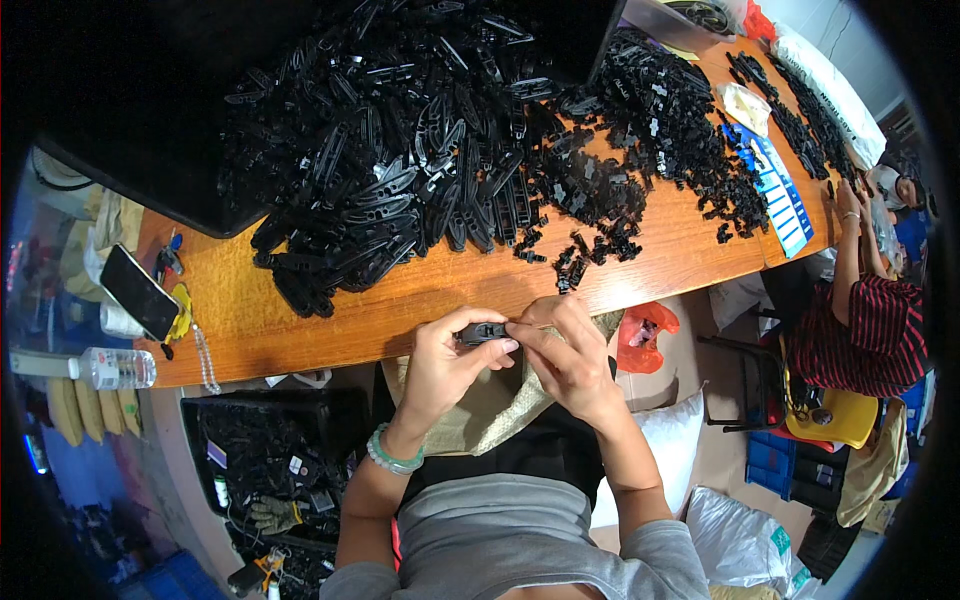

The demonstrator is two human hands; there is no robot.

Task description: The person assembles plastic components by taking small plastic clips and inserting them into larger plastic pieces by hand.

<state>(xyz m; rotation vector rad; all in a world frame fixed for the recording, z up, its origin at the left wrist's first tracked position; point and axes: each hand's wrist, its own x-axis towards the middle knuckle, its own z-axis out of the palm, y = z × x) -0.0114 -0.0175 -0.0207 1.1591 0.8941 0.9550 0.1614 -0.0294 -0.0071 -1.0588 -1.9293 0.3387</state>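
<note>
My left hand (pixel 449 362) grips a small black plastic part (pixel 481 333) just over the table's front edge, its thumb along the near side. My right hand (pixel 568 352) meets it there, thumb and forefinger pinched at the part's right end. Whether a smaller piece sits in that pinch is hidden. Beyond my hands lies a big heap of long black plastic parts (pixel 385 200) of a similar look. Small black clips (pixel 600 240) are scattered to the right of that heap.
A phone (pixel 140 290) and a water bottle (pixel 118 368) are at the left. A blue-and-white card (pixel 775 190) lies at the right, near a co-worker in a striped shirt (pixel 875 335). Below the table stand a black crate (pixel 280 440) and a red bag (pixel 645 338).
</note>
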